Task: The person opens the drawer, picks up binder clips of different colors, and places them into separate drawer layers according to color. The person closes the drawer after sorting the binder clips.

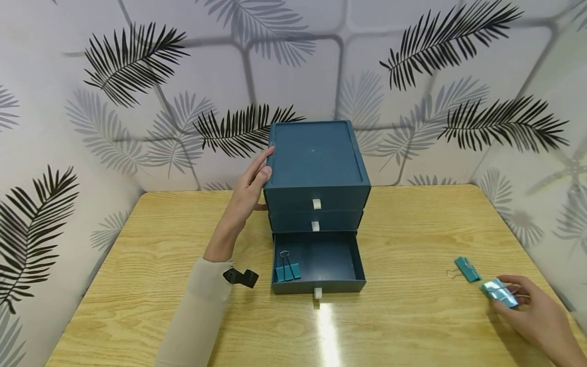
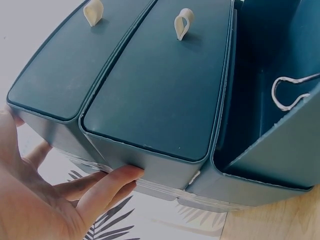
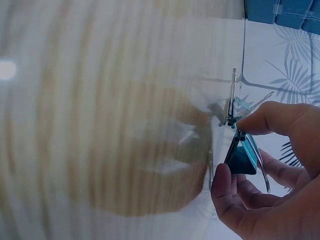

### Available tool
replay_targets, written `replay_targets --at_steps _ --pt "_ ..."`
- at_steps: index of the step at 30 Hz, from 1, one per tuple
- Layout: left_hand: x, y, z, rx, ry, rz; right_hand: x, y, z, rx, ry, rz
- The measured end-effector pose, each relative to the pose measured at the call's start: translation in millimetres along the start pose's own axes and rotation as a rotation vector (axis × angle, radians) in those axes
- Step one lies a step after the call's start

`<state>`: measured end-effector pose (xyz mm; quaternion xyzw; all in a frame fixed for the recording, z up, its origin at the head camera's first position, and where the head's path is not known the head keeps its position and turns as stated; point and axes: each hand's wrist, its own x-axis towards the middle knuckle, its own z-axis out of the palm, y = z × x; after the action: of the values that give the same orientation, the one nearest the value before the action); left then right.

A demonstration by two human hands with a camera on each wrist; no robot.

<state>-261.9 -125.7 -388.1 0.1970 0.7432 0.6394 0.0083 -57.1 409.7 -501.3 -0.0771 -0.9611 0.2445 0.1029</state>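
A dark blue drawer unit (image 1: 316,158) stands on the table with its bottom drawer (image 1: 330,255) pulled out. My left hand (image 1: 247,191) rests along the unit's left side, its extended fingers touching the wall, as the left wrist view also shows. Inside the drawer, at its front left, lies a teal binder clip (image 1: 288,272) with its wire handles up. At the table's right, my right hand (image 1: 532,306) pinches another teal binder clip (image 1: 500,292) between thumb and fingers. Just beyond it, a further teal binder clip (image 1: 468,269) lies on the wood, one wire handle pointing left.
The two upper drawers are closed, each with a pale pull tab (image 1: 316,204). A leaf-patterned wall covering (image 1: 321,76) runs behind and beside the wooden table (image 1: 403,326). A black strap piece (image 1: 240,277) sits at my left wrist.
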Motion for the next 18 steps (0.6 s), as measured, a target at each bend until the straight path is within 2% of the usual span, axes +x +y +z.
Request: replay_targets --at_steps 5,11,18 --pt "-0.2 -0.1 0.3 0.002 0.002 0.003 -4 3 -1.4 0.019 0.029 0.015" --pt "-0.7 1.0 0.4 0.010 0.002 0.007 -5 -8 -8.7 0.057 0.070 0.012" --pt "-0.9 0.4 -0.4 0.024 0.005 0.031 -8 -20 -11.5 0.159 0.112 -0.068"
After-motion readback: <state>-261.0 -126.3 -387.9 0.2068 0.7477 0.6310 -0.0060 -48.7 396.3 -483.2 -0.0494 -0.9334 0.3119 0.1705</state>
